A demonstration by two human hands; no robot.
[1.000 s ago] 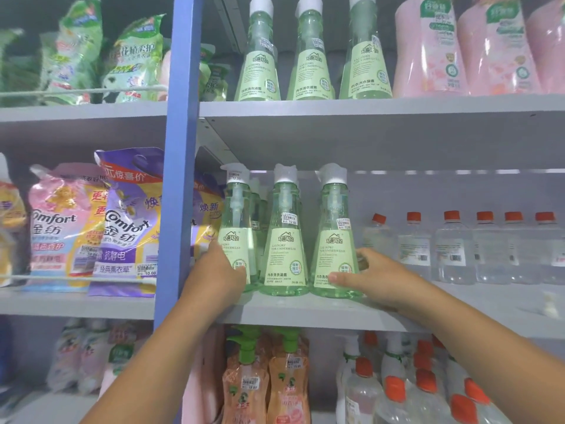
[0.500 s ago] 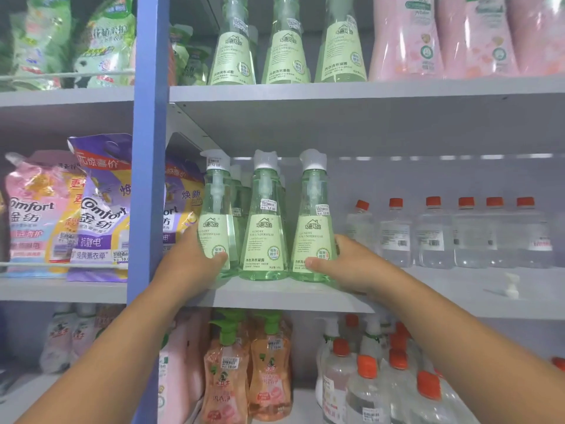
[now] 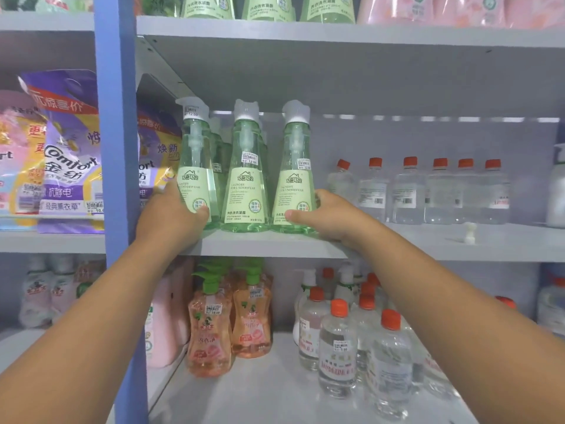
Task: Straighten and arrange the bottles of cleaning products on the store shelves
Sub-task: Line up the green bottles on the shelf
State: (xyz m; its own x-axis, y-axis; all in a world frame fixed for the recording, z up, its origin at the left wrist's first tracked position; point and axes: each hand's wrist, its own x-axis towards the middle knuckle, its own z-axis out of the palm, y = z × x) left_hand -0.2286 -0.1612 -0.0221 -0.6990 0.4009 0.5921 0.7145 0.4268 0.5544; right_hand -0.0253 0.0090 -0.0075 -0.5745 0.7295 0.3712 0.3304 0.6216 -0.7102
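- Since a moment ago both hands have kept their hold on the outer green bottles, and the row of three looks a little tighter and more upright at the front edge of the middle shelf (image 3: 397, 244), at the centre of the frame.
- Left green bottle (image 3: 195, 166) stands nearest the blue upright post (image 3: 117, 179); the left hand (image 3: 171, 214) is wrapped round its lower part, thumb across the front label.
- Middle green bottle (image 3: 246, 179) stands free between the other two, label facing out, just beside each neighbour.
- Right green bottle (image 3: 296, 179) is gripped low by the right hand (image 3: 325, 214), thumb on the front near the base, fingers curled behind.
- More green bottles stand behind the front row, partly hidden.
- To the right on the same shelf, a row of clear bottles with orange caps (image 3: 409, 191) stands further back, and a small white cap (image 3: 470, 232) lies loose near the shelf edge.
- Lower centre: two peach bottles with green pumps (image 3: 232, 319), and at lower right a cluster of clear orange-capped bottles (image 3: 339, 347).
- At left, beyond the post, purple and pink softener pouches (image 3: 67, 154).
- Along the top edge, the bases of more green bottles and pink bottles (image 3: 428, 9).
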